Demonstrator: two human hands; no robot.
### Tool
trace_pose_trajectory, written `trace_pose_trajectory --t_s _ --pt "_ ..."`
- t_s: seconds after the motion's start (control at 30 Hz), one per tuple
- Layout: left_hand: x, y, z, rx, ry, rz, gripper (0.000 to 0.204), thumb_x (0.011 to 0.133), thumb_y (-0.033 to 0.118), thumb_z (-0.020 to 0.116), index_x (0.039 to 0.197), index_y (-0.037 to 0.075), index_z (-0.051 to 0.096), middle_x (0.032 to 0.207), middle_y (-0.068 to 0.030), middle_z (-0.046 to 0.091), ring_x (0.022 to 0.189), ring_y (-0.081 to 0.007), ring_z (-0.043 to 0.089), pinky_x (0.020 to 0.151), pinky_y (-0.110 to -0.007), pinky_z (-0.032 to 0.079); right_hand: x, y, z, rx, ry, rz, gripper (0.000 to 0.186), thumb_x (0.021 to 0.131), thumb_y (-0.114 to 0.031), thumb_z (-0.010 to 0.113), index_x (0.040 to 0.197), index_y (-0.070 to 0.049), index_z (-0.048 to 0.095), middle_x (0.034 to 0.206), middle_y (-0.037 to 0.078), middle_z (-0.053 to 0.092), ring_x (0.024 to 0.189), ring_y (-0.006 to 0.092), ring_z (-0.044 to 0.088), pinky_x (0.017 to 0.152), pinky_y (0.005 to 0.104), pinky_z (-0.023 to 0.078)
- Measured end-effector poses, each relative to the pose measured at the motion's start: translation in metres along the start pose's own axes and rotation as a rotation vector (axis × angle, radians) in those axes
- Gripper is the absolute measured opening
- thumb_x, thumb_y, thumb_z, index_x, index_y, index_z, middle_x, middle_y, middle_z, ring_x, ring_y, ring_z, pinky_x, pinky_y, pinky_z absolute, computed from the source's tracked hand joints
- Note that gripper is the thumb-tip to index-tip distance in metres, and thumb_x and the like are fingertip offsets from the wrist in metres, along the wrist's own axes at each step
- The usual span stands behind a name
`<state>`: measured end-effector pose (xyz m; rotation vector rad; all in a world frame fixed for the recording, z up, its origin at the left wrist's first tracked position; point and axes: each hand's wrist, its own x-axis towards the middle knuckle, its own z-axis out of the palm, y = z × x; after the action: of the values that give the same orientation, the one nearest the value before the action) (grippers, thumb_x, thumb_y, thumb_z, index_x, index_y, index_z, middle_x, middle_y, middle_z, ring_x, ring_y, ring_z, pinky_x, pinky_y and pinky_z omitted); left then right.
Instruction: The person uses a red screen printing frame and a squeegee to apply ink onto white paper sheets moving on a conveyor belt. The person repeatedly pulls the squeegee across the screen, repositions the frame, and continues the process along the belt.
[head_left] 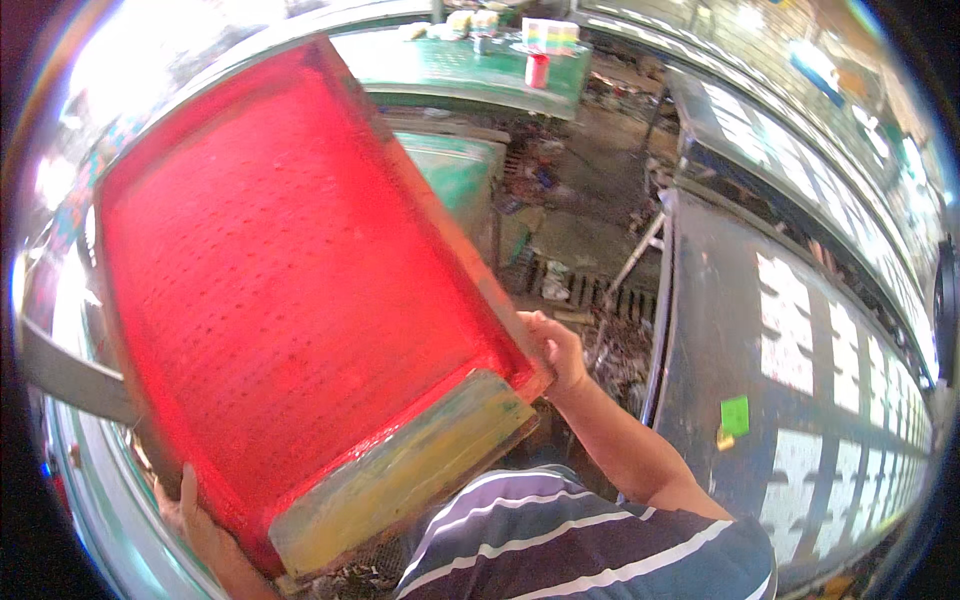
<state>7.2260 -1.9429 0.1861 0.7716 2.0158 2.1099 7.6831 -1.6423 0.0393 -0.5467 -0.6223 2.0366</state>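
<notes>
A large screen-printing frame (270,290), its inside coated with wet red ink, is tilted in front of me. Rows of small dark marks run across its mesh. My right hand (556,350) is closed around the frame's near right corner. At the near left side my left hand (187,508) grips the frame's edge, its thumb along the side and its other fingers mostly hidden. Across the frame's near end lies a squeegee (400,475) with a worn yellow-green handle and red ink along its edge; neither hand touches it.
On my right a long dark table (710,330) carries rows of white printed sheets (785,320) and a green piece of paper (735,415). Ahead, a green table (440,70) holds a red container (537,70). Litter covers the floor (600,190) between the tables.
</notes>
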Motion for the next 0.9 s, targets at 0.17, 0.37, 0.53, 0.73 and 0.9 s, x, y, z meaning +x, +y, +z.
trace_pose_trajectory --t_s 0.17,0.37,0.53,0.73,0.9 --pt "-0.021 0.006 0.114 -0.036 0.007 -0.032 0.058 0.089 0.008 0.088 0.142 -0.005 0.067 0.133 -0.0147 0.077 0.116 -0.0271 0.074 0.107 -0.042 0.057 0.051 -0.1 -0.051 -0.12 0.022 -0.118 0.042 0.113 -0.027 0.056 0.136 0.004 0.072 0.127 0.015 0.08 0.112 0.0281 0.078 0.103 0.0432 0.061" --pt "-0.016 -0.027 0.294 -0.175 -0.032 0.016 0.051 0.086 0.002 0.088 0.134 -0.003 0.071 0.122 -0.0104 0.079 0.107 -0.0206 0.074 0.099 -0.039 0.059 0.107 -0.237 -0.13 -0.092 0.025 -0.234 0.035 0.115 -0.023 0.055 0.129 0.004 0.071 0.119 0.014 0.079 0.103 0.029 0.077 0.094 0.0442 0.061" --pt "-0.013 -0.058 0.427 -0.168 -0.045 0.0 0.043 0.085 -0.002 0.087 0.126 -0.002 0.074 0.116 -0.008 0.081 0.1 -0.0169 0.075 0.094 -0.035 0.061 0.12 -0.314 -0.185 -0.479 0.328 -0.434 0.034 0.115 -0.028 0.056 0.13 -0.001 0.071 0.12 0.01 0.077 0.106 0.0273 0.076 0.096 0.0444 0.06" --pt "0.008 -0.106 0.536 -0.256 -0.124 -0.125 0.047 0.086 0.005 0.093 0.128 -0.003 0.073 0.116 -0.0072 0.08 0.102 -0.0142 0.074 0.095 -0.033 0.06 0.135 -0.369 -0.196 -0.431 0.265 -0.414 0.048 0.116 -0.04 0.056 0.138 0.0 0.07 0.131 0.012 0.078 0.116 0.0309 0.076 0.104 0.0472 0.059" --pt "0.031 -0.162 0.577 -0.296 -0.116 -0.232 0.05 0.086 0.013 0.095 0.129 0.0 0.073 0.116 -0.0096 0.081 0.106 -0.0155 0.074 0.097 -0.035 0.059 0.167 -0.387 -0.177 -0.406 0.294 -0.33 0.058 0.116 -0.047 0.054 0.146 0.0 0.066 0.14 0.015 0.075 0.124 0.035 0.074 0.111 0.0505 0.056"
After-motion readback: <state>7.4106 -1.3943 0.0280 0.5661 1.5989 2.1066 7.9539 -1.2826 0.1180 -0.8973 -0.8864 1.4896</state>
